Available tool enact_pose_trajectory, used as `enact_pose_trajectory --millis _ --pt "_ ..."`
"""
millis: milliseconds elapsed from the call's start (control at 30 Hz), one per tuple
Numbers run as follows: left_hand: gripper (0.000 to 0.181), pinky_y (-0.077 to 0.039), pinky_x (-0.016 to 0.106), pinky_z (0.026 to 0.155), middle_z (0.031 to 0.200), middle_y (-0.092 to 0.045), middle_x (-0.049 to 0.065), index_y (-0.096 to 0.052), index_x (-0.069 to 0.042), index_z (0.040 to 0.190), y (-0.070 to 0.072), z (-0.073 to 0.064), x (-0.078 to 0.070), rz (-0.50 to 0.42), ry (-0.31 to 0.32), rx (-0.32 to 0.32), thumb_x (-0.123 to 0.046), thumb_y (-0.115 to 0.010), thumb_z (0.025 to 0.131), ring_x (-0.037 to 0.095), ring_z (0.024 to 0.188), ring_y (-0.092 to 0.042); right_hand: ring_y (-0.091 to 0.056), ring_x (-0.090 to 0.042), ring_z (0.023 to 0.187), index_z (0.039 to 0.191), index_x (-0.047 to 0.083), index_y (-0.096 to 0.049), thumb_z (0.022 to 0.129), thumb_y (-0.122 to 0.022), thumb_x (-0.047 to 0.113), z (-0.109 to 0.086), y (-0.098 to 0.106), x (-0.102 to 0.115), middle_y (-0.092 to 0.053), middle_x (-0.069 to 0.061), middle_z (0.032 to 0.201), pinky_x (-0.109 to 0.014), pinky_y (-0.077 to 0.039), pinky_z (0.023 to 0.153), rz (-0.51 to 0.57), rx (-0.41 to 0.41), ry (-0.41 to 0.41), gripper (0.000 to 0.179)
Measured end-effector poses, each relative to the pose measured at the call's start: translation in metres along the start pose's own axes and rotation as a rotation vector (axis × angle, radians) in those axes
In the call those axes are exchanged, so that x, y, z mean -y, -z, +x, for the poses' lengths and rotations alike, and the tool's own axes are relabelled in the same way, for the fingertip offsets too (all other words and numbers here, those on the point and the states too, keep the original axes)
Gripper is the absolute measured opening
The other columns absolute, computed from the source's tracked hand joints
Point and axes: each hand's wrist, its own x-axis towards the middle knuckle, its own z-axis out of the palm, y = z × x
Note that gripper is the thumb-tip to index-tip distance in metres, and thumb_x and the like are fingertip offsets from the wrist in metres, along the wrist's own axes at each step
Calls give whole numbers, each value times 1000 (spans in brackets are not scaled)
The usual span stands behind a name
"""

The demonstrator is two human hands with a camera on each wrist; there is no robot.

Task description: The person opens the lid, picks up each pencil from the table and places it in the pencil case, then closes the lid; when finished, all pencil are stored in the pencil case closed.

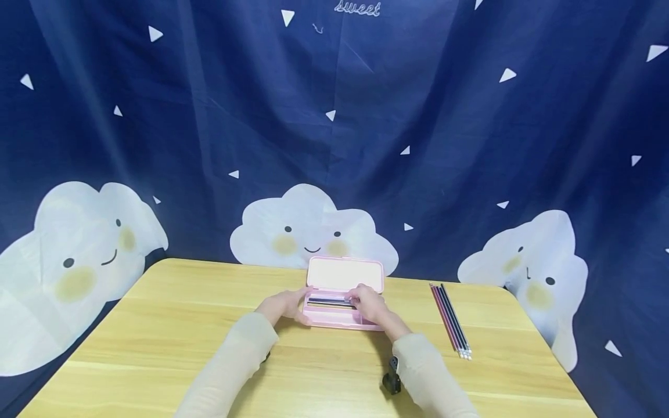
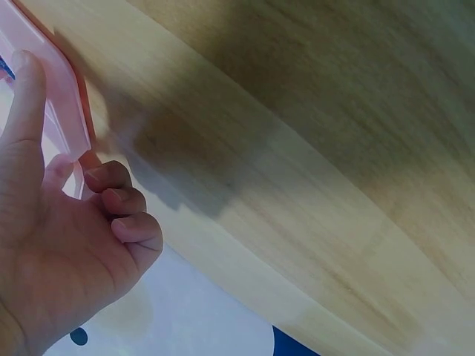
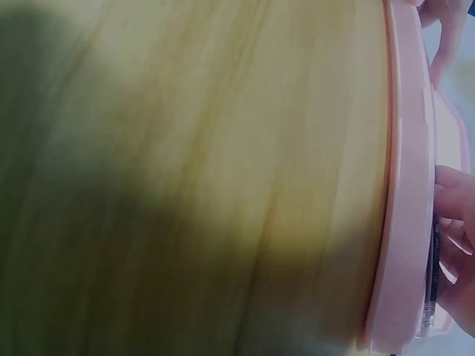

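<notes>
Pencil case [image 1: 332,317], partly hidden by right fingers [image 1: 356,292] pinching a dark pencil [image 3: 433,267], is gripped by left fingers [image 1: 300,294].

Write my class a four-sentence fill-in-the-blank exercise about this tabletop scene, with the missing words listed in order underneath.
1. The pencil case that the left hand grips is ____ in colour.
2. Its lid is not closed but ____.
3. In the head view, a row of pencils lies on the wooden table to the ____ of the pencil case.
4. The lettering at the top of the curtain reads "____".

Missing words: pink; open; right; sweet
</notes>
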Motion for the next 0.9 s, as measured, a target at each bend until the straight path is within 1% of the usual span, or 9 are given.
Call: enact_pose_trajectory --millis 100,200,367,533,633,800,900 --pt "98 -33 54 101 137 -41 23 -25 -20 144 -1 1 0 3 -2 1 -43 -78 65 40 124 -39 -58 -18 76 89 13 -72 81 -63 2 -1 0 1 -58 -1 79 -32 -50 57 -22 15 -20 16" --pt "98 -33 54 101 137 -41 22 -25 -21 145 -1 1 0 -1 3 2 -43 -78 65 40 124 -39 -59 -16 75 90 14 -72 81 -63 2 -1 -2 1 -58 1 78 -30 -49 56 -33 10 -14 18" --pt "98 -33 54 101 137 -40 22 -25 -22 145 -2 1 -1 -5 2 5 -44 -78 65 39 124 -39 -59 -16 76 90 13 -72 83 -60 0 -1 -3 -2 -58 1 79 -28 -49 59 -39 5 8 20" --pt "97 -34 54 101 137 -41 22 -25 -22 145 -3 2 -1 2 0 9 -43 -77 66 39 125 -39 -59 -18 80 92 14 -72 84 -58 0 -2 -4 -3 -60 -3 82 -32 -50 65 -29 30 -7 21" --pt "97 -34 54 101 137 -41 22 -25 -22 145 -2 2 0 3 1 9 -44 -77 66 39 125 -39 -60 -18 82 94 14 -72 84 -59 1 -3 -5 -4 -61 -3 84 -33 -50 65 -30 30 -12 21" --pt "98 -33 54 101 137 -40 23 -24 -21 145 -1 2 2 0 -1 2 -43 -78 66 39 125 -39 -61 -20 86 92 11 -72 83 -60 0 -4 -3 -4 -63 -2 86 -36 -51 70 -6 2 21 18" --pt "98 -33 54 101 137 -40 24 -25 -20 145 -1 1 2 0 -10 0 -42 -78 66 40 124 -39 -61 -21 86 90 10 -71 83 -60 0 -5 -3 -4 -63 -1 87 -38 -51 73 9 3 26 17"
